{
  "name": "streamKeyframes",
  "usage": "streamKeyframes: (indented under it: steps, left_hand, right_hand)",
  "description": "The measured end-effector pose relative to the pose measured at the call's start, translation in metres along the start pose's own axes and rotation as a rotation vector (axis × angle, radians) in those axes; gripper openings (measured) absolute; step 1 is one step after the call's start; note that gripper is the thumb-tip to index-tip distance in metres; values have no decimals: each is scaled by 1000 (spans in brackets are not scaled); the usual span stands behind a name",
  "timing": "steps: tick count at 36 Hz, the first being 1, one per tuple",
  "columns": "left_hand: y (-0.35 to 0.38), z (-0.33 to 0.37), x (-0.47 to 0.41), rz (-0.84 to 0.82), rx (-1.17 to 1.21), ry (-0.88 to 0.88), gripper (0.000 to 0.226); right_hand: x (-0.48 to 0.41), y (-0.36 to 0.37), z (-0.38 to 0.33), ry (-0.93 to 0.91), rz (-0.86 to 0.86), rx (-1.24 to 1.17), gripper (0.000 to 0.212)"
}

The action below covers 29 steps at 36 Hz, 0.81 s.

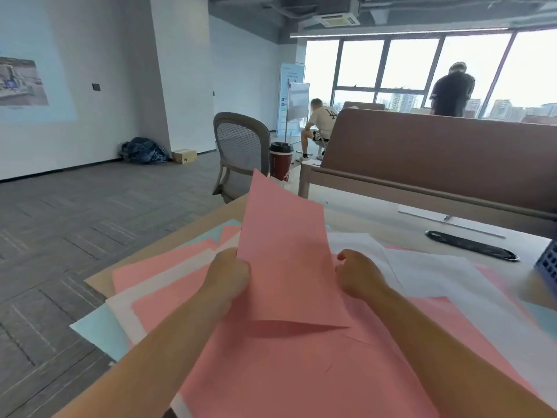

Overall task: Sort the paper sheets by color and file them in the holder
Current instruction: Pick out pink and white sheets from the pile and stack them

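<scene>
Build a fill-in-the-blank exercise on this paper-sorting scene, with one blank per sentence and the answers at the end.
1. The left hand grips the raised sheet, which is ____ in color.
2. The leftmost sheet on the desk is light ____.
3. The blue mesh holder shows at the picture's ____ edge.

Missing words: pink; blue; right.

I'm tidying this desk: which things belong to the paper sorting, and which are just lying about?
Job: raised pink sheet, left hand, right hand, loose pink sheets, white sheets, pale blue sheet, blue mesh holder.
Lying about: red cup, office chair, cardboard box.
</scene>
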<state>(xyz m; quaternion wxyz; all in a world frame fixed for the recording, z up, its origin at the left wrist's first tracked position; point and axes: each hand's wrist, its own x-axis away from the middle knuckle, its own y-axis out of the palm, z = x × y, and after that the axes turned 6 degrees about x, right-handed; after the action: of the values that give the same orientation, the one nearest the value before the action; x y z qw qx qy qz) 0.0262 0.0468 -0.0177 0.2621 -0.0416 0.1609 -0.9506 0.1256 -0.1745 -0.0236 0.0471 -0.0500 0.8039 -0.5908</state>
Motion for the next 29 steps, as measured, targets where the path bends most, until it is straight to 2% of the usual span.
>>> streamKeyframes:
  steps: [3,9,17,22,29]
  left_hand:
    - [4,3,-14,15,-45,20,26]
    - [10,-1,-25,17,-60,6,26]
    - [13,-11,-31,32,-31,-47,25]
    - [12,-7,-21,33,56,-85,27]
    - [4,-5,9,-1,106,-88,24]
  right_hand:
    - [-21,2,2,-28,2,96,31]
    - [-49,2,-1,-27,-19,360,44]
    - [-53,-4,4,-108,108,377,16]
    - [-39,-16,14,-55,74,163,14]
    - [4,-28,19,109,-57,-252,26]
